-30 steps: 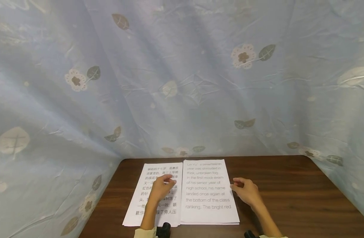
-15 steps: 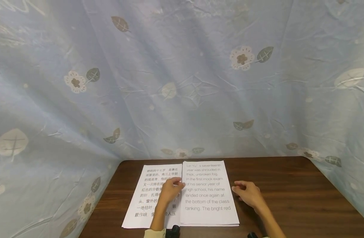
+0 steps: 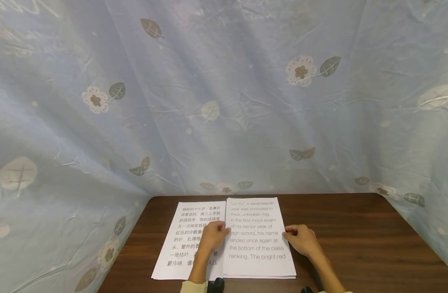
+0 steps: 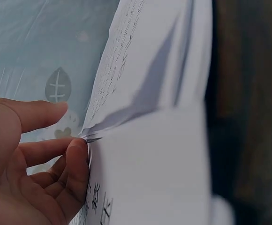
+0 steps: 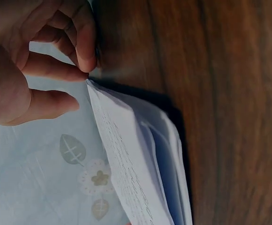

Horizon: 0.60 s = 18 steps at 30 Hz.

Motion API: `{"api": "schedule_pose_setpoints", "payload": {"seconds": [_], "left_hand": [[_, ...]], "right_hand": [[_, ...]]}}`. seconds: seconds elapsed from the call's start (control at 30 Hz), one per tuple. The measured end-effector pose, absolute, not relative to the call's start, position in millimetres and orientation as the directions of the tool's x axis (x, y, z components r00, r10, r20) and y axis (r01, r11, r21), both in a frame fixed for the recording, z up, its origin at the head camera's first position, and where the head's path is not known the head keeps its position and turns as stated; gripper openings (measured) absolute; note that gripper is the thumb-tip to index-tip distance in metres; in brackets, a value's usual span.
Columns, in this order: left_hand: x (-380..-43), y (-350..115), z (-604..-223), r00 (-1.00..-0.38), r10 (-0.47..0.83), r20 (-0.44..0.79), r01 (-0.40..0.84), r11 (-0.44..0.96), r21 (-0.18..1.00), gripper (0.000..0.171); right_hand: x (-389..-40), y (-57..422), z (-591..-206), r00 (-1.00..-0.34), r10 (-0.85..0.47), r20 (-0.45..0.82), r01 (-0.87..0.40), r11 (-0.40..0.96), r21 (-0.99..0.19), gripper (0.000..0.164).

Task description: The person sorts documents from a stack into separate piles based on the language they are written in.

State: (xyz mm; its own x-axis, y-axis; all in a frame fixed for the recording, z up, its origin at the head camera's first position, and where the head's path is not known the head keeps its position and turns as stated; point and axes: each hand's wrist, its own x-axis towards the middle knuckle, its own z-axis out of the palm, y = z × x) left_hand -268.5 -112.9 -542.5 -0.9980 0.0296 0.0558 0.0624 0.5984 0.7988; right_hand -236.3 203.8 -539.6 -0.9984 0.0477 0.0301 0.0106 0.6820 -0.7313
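Two stacks of printed sheets lie side by side on the brown table, like an open booklet. The left stack (image 3: 172, 270) bears Chinese text, the right stack (image 3: 254, 266) English text. My left hand (image 3: 212, 236) is over the seam between them. In the left wrist view its index fingertip touches the paper at the fold, while the thumb (image 4: 47, 115) stays apart from it. At the right stack's outer edge is my right hand (image 3: 303, 241). The right wrist view shows its index fingertip touching the paper's edge, with the thumb (image 5: 56, 104) held off.
The wooden table (image 3: 355, 236) extends to both sides of the sheets. Behind and at the left hangs a pale blue curtain (image 3: 224, 154) printed with leaves and flowers. Dark wrist devices sit at both wrists, near the bottom of the head view.
My left hand has moved right, from over the Chinese text to the seam. My right hand has shifted slightly, now meeting the right stack's edge. The sheets have stayed in place.
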Motion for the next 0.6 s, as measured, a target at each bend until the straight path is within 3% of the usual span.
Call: {"api": "schedule_pose_setpoints", "payload": {"seconds": [0.6], "left_hand": [[-267.0,-105.6,-536.4,-0.998,0.008,0.066,0.059,0.56,0.826,0.037]], "right_hand": [[-235.1,197.1,-533.8,-0.994,0.078,0.083,-0.013,0.65,-0.76,0.031]]}}
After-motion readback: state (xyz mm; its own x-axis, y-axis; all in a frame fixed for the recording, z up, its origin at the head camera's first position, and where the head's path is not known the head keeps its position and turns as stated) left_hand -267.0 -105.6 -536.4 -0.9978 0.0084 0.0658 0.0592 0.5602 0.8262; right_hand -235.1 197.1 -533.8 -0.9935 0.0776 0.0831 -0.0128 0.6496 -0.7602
